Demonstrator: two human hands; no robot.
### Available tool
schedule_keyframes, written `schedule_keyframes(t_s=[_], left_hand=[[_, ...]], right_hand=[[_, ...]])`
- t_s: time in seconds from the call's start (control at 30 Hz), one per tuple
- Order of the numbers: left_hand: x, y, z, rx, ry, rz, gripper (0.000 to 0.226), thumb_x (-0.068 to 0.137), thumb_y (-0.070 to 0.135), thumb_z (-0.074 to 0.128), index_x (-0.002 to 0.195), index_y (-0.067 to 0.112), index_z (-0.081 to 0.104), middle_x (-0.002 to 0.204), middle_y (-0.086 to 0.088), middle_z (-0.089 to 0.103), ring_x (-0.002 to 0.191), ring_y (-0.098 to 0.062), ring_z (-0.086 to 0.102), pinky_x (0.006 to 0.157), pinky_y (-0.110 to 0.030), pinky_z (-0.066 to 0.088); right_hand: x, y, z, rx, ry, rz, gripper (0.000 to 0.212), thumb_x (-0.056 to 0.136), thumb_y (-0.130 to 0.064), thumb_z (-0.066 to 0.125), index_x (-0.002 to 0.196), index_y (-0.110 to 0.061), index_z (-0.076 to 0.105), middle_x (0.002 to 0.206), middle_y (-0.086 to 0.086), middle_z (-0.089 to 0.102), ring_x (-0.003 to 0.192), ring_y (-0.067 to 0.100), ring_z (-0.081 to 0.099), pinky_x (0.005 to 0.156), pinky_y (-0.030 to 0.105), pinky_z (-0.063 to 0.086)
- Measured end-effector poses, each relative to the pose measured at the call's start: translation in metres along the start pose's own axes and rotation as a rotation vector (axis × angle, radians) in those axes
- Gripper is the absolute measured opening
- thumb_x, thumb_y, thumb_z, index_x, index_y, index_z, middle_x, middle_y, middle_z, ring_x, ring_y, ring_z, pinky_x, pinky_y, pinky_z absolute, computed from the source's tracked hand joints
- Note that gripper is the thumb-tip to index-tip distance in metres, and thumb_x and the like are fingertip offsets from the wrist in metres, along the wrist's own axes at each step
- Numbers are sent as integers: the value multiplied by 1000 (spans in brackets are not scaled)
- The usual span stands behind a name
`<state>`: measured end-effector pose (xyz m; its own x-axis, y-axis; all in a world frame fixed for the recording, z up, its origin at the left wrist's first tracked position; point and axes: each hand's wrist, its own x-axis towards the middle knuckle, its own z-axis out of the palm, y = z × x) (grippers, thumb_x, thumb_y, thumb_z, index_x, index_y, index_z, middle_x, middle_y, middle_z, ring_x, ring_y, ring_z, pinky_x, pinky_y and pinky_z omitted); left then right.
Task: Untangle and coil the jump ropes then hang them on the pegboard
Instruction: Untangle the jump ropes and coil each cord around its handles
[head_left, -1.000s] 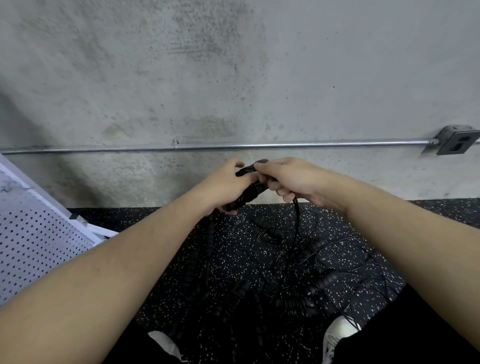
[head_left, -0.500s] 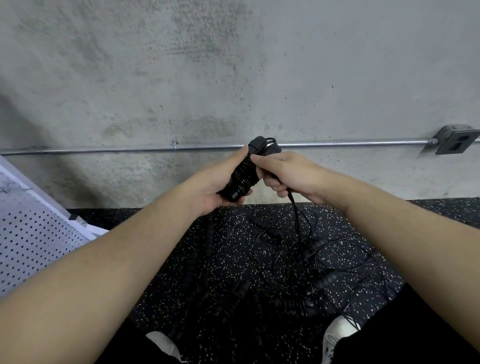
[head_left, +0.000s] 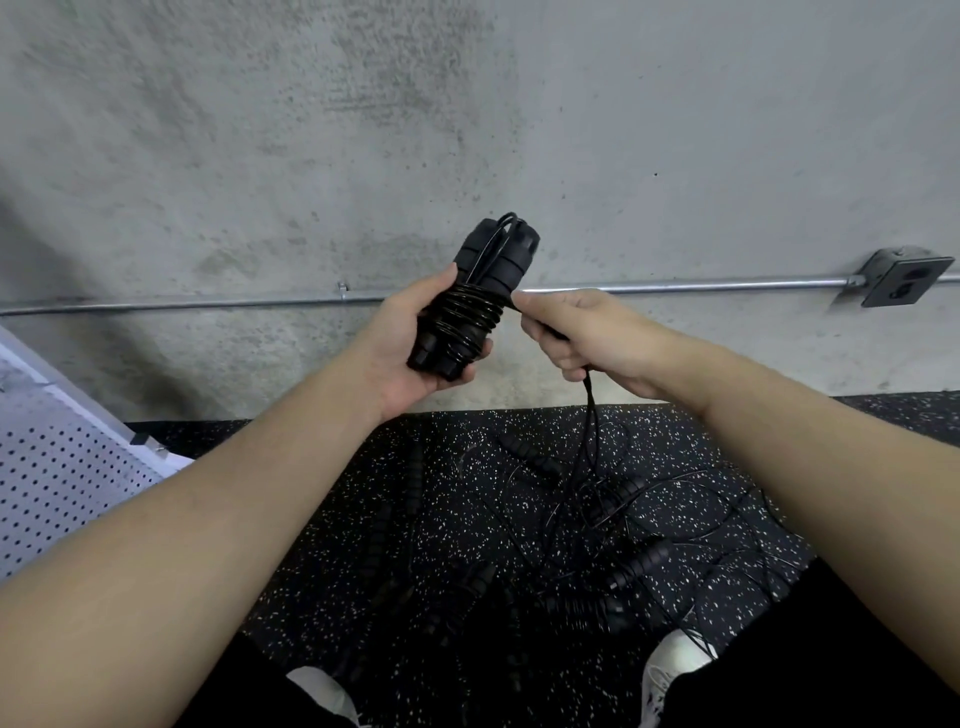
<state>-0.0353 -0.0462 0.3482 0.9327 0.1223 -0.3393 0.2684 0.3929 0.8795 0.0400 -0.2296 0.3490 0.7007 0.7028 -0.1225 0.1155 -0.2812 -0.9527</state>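
The speckled black floor (head_left: 363, 545) ends at its far edge against a grey concrete wall (head_left: 363, 130), and a metal conduit (head_left: 208, 303) runs along that wall to a grey outlet box (head_left: 906, 278) toward the far right corner. Both hands work in free air above the floor's far edge, in front of the wall. At the floor's left edge a white pegboard (head_left: 57, 473) leans tilted. A tangle of jump ropes (head_left: 613, 525), black handles and thin cords crossing one another, lies spread over the middle and right of the floor, reaching the near edge where two white shoes (head_left: 670, 662) show.

The left hand (head_left: 410, 353) grips a pair of black handles (head_left: 475, 296) held side by side, nearly upright and tilted a little right, with cord wound in several turns round their middle; its fingers curl round the lower part of the bundle. The right hand (head_left: 582, 338), just beside the bundle, pinches the loose cord (head_left: 589, 415) between curled fingers and thumb; the cord hangs from it down into the tangle.
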Motion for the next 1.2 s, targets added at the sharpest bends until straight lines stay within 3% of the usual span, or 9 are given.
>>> schedule_keyframes(t_s=[0.2,0.43,0.53,0.7,0.83,0.9,0.97,1.13,1.2], left_hand=[[-1,4,0,-56,-26,60,36,100,46,51,99,16,71,80,-2,68,65,-18,64,42,-22,43],[-2,9,-10,-13,-104,76,41,100,51,47,99,18,71,83,-1,68,56,-18,62,35,-18,37],[0,6,-10,80,-194,68,51,95,61,47,108,17,69,85,-4,68,56,-20,62,33,-21,39],[-3,3,-8,288,-299,12,52,86,59,50,110,15,63,82,-5,71,57,-21,64,35,-25,44],[-1,-3,-7,427,-334,8,47,85,49,60,116,13,58,91,-15,73,63,-29,67,41,-28,51],[1,-5,-6,513,-323,-13,45,79,45,68,110,14,60,92,-18,74,66,-33,69,43,-30,53],[3,-7,-5,633,-336,-21,45,72,45,74,105,16,65,93,-16,75,71,-34,72,45,-32,55],[8,-9,-8,840,-369,13,26,71,45,81,91,29,73,97,-11,71,70,-23,68,51,-36,58],[9,-7,-9,932,-382,32,15,80,38,82,88,32,72,101,-10,73,69,-20,69,55,-39,60]], right_hand=[[-3,0,-5,96,-56,-6,39,103,-43,49,73,-18,55,56,-2,27,51,13,20,49,25,22],[-9,9,-29,99,-288,40,40,102,-35,46,65,-26,56,62,-2,19,55,14,17,49,20,25],[-8,13,-31,-43,-225,98,40,100,-37,53,62,-27,52,59,-4,22,55,15,15,49,24,19],[-6,21,-36,-189,-121,155,35,94,-43,65,69,-22,53,55,-5,32,51,13,24,50,24,25],[-3,29,-38,-253,-36,189,39,94,-15,62,56,-25,63,50,-8,42,49,8,33,53,25,30],[-1,32,-37,-278,-3,197,37,94,-5,56,63,-23,67,55,-6,52,53,8,40,58,26,33],[0,33,-33,-309,-28,206,23,94,-8,61,77,-18,73,67,0,64,61,10,49,64,27,38],[4,31,-26,-280,-57,212,5,87,-17,73,83,-16,76,67,0,61,59,8,44,56,26,34],[4,28,-23,-265,-80,222,16,86,-24,76,89,-9,76,66,0,58,59,9,44,58,26,35]])
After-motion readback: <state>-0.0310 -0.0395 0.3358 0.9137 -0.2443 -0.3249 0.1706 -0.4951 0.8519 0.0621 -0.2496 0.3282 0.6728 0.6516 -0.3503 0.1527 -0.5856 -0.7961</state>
